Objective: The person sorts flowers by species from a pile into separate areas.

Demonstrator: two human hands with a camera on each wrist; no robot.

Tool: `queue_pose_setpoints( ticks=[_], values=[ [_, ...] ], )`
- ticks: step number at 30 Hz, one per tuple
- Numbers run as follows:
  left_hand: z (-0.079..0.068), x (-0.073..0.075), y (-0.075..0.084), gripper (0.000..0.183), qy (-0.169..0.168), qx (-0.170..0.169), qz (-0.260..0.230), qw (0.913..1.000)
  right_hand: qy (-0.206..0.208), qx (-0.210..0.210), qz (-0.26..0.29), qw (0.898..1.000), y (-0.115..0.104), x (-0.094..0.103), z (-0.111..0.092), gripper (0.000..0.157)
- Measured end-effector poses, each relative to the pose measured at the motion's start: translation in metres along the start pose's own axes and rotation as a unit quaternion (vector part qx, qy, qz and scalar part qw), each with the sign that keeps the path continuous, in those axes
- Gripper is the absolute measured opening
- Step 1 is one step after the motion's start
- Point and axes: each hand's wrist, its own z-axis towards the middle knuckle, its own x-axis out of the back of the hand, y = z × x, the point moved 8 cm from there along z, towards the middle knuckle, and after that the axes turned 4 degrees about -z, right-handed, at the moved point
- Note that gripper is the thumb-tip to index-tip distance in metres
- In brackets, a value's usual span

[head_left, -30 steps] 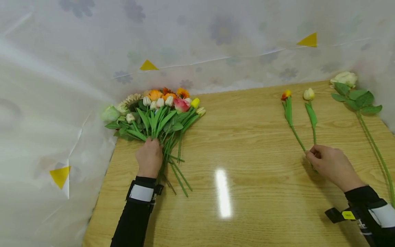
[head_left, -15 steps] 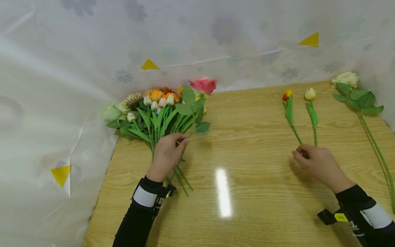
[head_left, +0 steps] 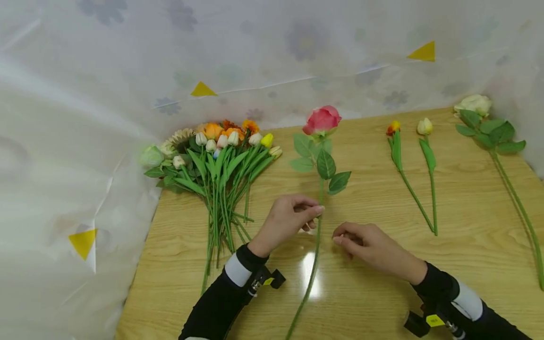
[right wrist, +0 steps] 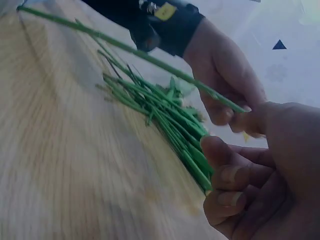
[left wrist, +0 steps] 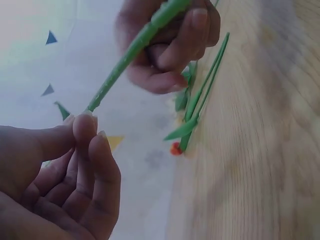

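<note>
Pink rose [head_left: 325, 164] had swung rightward, clear of the bunch [head_left: 223, 174], the left hand [head_left: 286, 219] pinching its stem. The right hand [head_left: 371, 248], off the tulips [head_left: 429, 157], hung loosely curled just beside it, gripping nothing. A handover seemed underway, calling for a right-hand pinch.

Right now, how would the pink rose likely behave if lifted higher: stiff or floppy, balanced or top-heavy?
The pink rose is probably springy rather than floppy: its stem curves only gently below the grip of the left hand. It may prove top-heavy and apt to twist, since the bloom is far broader than the stem.
</note>
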Motion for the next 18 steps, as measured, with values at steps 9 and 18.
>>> queue_pose_setpoints(
  ticks=[9,18],
  values=[
    [0.006,-0.013,0.014,0.016,0.006,-0.03,-0.045,0.9985,-0.045,0.046,0.105,0.992,-0.025,-0.022,0.003,0.019],
    [-0.001,-0.01,-0.001,0.03,-0.041,-0.014,0.035,0.9984,0.023,-0.015,0.075,0.997,0.001,0.026,-0.01,0.026]
  ],
)
